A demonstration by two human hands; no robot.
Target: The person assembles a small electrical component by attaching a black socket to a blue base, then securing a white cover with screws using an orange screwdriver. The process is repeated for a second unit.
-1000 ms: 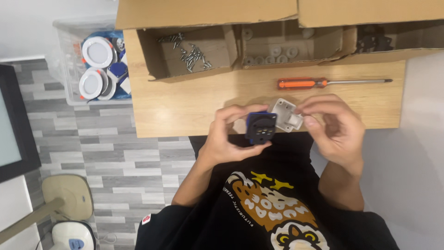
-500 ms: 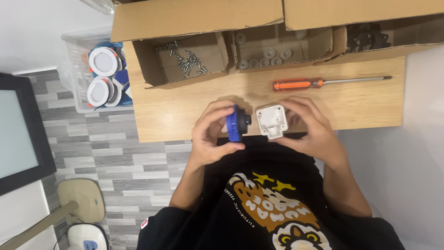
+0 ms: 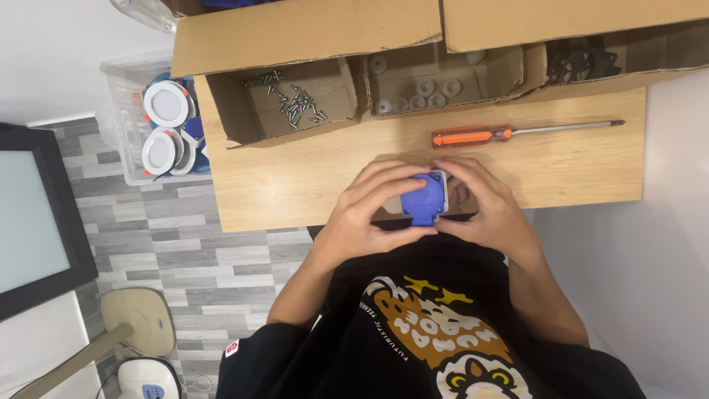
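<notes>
I see both hands meeting at the near edge of the wooden bench [image 3: 295, 185], just above the black shirt. Between them sits a small blue socket housing [image 3: 421, 198], squarish with rounded corners, glossy plastic, with a pale grey plate edge showing along its right side. My left hand [image 3: 365, 210] has its fingers [image 3: 384, 181] clamped around the housing's left and top faces, thumb underneath. My right hand [image 3: 491, 210] wraps the right side, fingers [image 3: 465, 174] closed against the grey edge. Beyond the hands an orange-handled screwdriver [image 3: 509, 134] lies flat on the bench, well apart from them. Further back, an open cardboard box [image 3: 244, 111] holds loose screws [image 3: 295, 100], and its neighbour holds grey round parts [image 3: 425, 92].
</notes>
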